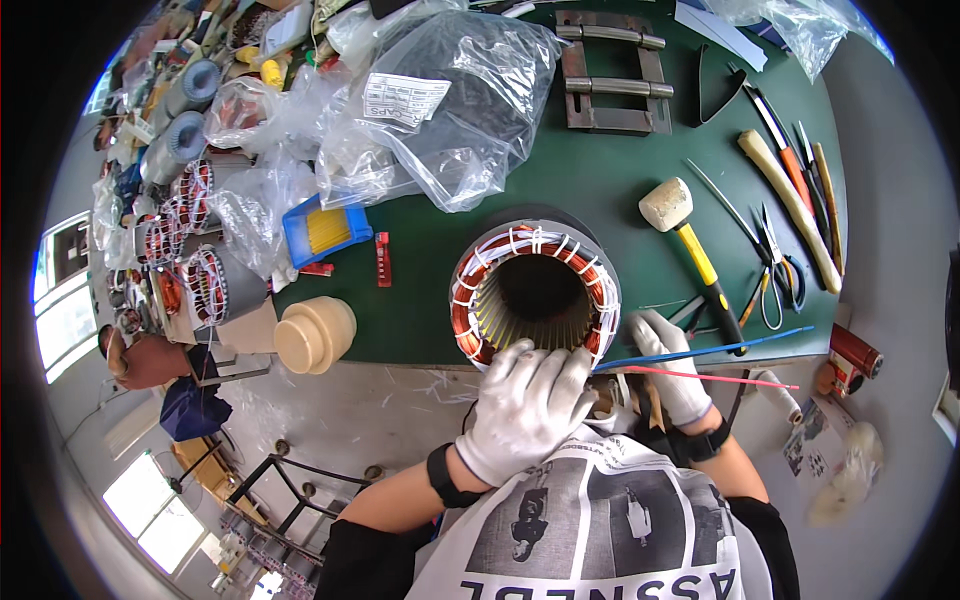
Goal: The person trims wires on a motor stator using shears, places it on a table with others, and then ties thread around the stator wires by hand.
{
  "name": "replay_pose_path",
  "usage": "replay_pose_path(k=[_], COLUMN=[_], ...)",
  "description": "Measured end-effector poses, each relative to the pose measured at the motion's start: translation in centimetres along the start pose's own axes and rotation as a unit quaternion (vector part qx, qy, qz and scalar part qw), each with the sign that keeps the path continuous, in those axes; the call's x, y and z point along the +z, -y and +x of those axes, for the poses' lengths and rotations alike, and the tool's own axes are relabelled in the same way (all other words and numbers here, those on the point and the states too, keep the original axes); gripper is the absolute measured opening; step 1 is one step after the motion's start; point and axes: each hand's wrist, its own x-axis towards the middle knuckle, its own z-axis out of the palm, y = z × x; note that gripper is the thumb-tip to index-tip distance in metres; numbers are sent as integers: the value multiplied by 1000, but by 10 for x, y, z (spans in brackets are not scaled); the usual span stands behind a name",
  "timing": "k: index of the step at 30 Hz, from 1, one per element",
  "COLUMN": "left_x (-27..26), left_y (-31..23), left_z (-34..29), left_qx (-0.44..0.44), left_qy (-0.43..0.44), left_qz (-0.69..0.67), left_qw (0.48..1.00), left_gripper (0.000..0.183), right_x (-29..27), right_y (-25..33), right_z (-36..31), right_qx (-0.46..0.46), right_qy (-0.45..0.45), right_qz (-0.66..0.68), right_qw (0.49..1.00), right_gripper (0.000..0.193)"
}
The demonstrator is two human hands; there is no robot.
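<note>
In the head view, a stator with copper-coloured windings (520, 325) stands at the front edge of the green bench (410, 320), near its middle. The gloved left hand (528, 410) lays its slightly spread fingers over the near rim of the windings; they touch but do not close around anything. The gloved right hand (672, 370) is at the same edge, further right, with its fingers bent, beside a blue lead (720, 346) and a pink lead (720, 377). Whether it grips something, I cannot tell, as its finger ends are perhaps partly hidden. Toward the bench's right edge lie a mallet (690, 235) and scissors (770, 250); a clear plastic bag (470, 110) lies toward the far edge.
</note>
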Motion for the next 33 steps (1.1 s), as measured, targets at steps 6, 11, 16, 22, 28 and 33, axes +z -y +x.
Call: replay_pose_path(k=[6, 11, 16, 22, 28, 33], left_x=[9, -4, -47, -59, -71, -46], left_y=[0, 15, 50, 79, 105, 93], left_z=[8, 14, 39, 47, 36, 18], left_qx=[23, -1, -148, -224, -390, -449], left_qy=[-11, -35, -38, -76, -54, -90], left_qz=[43, -5, -37, -94, -267, -355], left_qw=[999, 999, 988, 967, 880, 815], left_gripper=[53, 56, 52, 23, 18, 31], right_x=[37, 37, 40, 81, 72, 51], right_y=[-15, 38, 86, 70, 111, 140], right_z=[45, 38, 33, 53, 43, 30], right_qx=[7, 121, 150, 148, 72, 62], right_qy=[-35, -1, 16, 28, 31, 5], right_qz=[99, 269, 186, 495, 365, 175], right_qw=[994, 956, 971, 856, 928, 983], right_gripper=[42, 35, 27, 38, 39, 34])
